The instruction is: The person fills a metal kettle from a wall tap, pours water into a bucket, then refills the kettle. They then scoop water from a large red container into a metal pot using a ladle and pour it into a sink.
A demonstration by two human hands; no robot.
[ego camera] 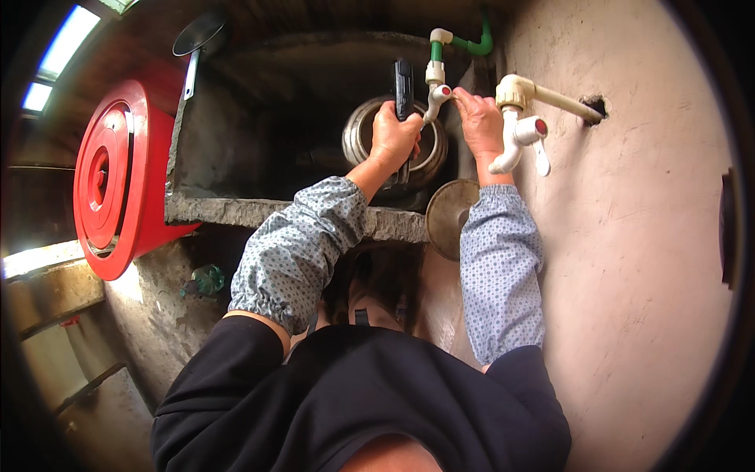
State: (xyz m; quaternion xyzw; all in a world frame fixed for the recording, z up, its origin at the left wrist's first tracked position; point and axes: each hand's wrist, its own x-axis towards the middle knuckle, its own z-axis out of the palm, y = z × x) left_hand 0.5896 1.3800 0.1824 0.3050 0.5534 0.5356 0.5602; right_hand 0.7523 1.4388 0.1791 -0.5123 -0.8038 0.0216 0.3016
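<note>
My left hand (396, 137) is closed around a metal part just below a black handle (404, 88), above the round metal pot (355, 138) in the stone sink (295, 212). The pot's mouth lies under the tap. My right hand (478, 121) grips the small lever of the white tap (437, 97) with a red-marked knob, which hangs from a green pipe. Its spout points down over the pot. Whether water runs is not clear. A round metal lid (453, 218) leans at the sink's front right corner, beside my right forearm.
A second white tap (519, 138) juts from the right wall near my right wrist. On the left stands a red plastic bucket with a lid (112, 183). A metal ladle (191, 71) rests on the sink's back left edge. A green plastic bottle (206, 280) lies lower left.
</note>
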